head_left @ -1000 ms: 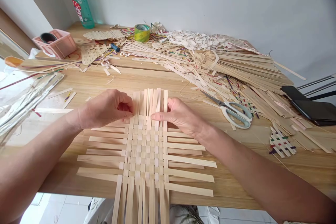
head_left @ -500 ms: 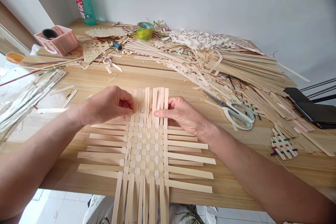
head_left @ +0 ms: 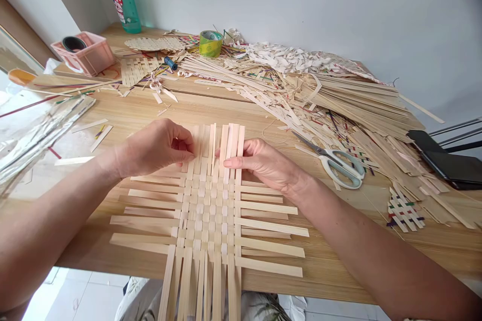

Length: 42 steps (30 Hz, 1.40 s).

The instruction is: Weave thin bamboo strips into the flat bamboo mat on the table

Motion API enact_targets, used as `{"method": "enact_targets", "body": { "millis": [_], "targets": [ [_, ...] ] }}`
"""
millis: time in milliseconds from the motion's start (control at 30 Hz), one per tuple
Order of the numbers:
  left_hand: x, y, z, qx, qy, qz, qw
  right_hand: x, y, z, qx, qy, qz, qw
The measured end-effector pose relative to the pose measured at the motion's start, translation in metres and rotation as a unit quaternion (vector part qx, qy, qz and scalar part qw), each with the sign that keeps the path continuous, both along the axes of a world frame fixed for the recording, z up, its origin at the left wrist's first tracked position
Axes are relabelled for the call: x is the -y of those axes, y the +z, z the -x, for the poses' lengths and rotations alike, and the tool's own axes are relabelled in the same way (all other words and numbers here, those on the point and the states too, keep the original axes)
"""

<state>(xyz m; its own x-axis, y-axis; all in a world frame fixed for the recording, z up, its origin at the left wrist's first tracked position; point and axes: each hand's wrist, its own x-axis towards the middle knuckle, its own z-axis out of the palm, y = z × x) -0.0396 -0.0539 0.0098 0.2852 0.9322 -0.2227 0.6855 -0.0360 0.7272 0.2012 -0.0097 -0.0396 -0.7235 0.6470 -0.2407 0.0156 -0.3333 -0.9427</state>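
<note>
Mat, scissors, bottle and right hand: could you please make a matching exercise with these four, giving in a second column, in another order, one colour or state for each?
Column 1
1. mat
2. scissors
3. bottle
4. right hand

Column 2
A. white-handled
B. pinching strips
C. partly woven, with unwoven ends
D. blue-green

Right pairs: 1-C, 2-A, 3-D, 4-B.
</note>
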Motion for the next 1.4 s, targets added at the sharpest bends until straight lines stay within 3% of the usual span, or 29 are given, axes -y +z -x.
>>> {"method": "enact_targets", "body": {
  "millis": [167,733,1000,1100,1267,1400],
  "targets": [
    [0.000,-0.001,0.000,0.013,0.003,-0.006,1.000,-0.002,0.000,0.000,0.005,-0.004,-0.005,1.000],
    [-0.003,-0.006,0.002,0.076,0.023,0.012,0.997,-0.005,0.003,-0.002,-0.011,0.004,0.092,0.996],
    [-0.003,-0.002,0.005,0.095,-0.035,0.028,0.994,-0.005,0.004,-0.002,-0.024,0.009,0.084,0.996],
    [-0.003,0.008,0.015,0.052,-0.074,0.046,0.995,-0.005,0.004,-0.002,-0.029,0.001,0.097,0.995],
    [-0.008,0.018,0.030,-0.019,-0.051,0.106,0.993,-0.007,0.003,-0.003,-0.037,-0.015,0.111,0.993],
    [-0.013,0.009,0.034,0.078,-0.061,0.145,0.984,-0.007,0.002,-0.003,-0.034,-0.005,0.104,0.994]
  ]
}}
